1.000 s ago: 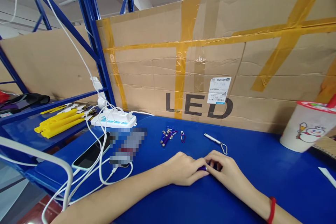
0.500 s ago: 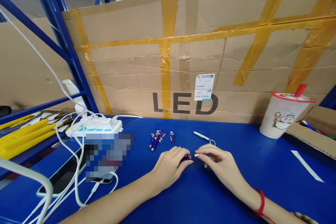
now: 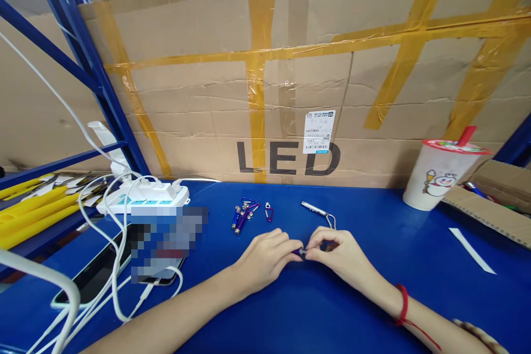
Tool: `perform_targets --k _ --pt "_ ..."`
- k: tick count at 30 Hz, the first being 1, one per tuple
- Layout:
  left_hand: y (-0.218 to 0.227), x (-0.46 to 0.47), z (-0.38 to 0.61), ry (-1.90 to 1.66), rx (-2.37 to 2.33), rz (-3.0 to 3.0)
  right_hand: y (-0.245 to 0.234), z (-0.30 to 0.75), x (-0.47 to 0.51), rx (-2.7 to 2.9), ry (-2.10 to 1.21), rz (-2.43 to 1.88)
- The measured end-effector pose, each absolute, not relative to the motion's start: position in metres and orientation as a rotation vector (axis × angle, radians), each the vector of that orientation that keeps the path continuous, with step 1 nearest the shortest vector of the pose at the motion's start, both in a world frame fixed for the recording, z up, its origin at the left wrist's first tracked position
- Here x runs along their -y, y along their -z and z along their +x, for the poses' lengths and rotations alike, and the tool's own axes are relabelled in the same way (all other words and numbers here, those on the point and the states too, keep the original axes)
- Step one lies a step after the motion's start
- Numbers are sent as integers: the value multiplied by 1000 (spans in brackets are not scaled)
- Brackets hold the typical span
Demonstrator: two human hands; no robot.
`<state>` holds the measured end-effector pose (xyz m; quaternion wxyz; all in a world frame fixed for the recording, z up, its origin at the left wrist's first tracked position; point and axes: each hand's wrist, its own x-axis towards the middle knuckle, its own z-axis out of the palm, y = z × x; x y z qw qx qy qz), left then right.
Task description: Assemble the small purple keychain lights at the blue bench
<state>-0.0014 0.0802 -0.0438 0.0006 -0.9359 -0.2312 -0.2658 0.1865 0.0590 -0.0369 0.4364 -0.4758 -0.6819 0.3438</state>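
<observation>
My left hand (image 3: 269, 259) is closed around a small dark purple flashlight tube (image 3: 296, 251), mostly hidden by the fingers. At the tube's right end, my right hand (image 3: 337, 249) pinches a small silver end piece (image 3: 304, 252) between thumb and fingertips. The piece meets the tube's end; whether it is inside cannot be told. Just beyond the right hand lies a silver mini flashlight (image 3: 314, 208) with a silver clip (image 3: 331, 221). Blue and purple mini flashlights (image 3: 241, 222) with clips and tiny round silver pieces lie further left, beside a loose dark red-purple carabiner (image 3: 269, 213).
A white power strip (image 3: 166, 197) with tangled cables and a phone (image 3: 89, 276) occupy the left side. A lidded drink cup (image 3: 440, 177), a white strip (image 3: 472, 250) and an open cardboard box (image 3: 489, 210) are at right. A large cardboard sheet (image 3: 199, 105) stands behind.
My right hand has brought the silver piece leftward against the end of the purple tube, closing the gap between them. The whole view has shifted slightly.
</observation>
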Motion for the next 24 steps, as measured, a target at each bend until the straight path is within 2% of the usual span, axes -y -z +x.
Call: perform_targets --k 18,24 --pt "48 -82 -6 1076 505 -2888 44 185 -53 1731 -907 -1249" --pt "49 -82 -6 1111 571 -2919 48 186 -57 1669 -1134 -1215"
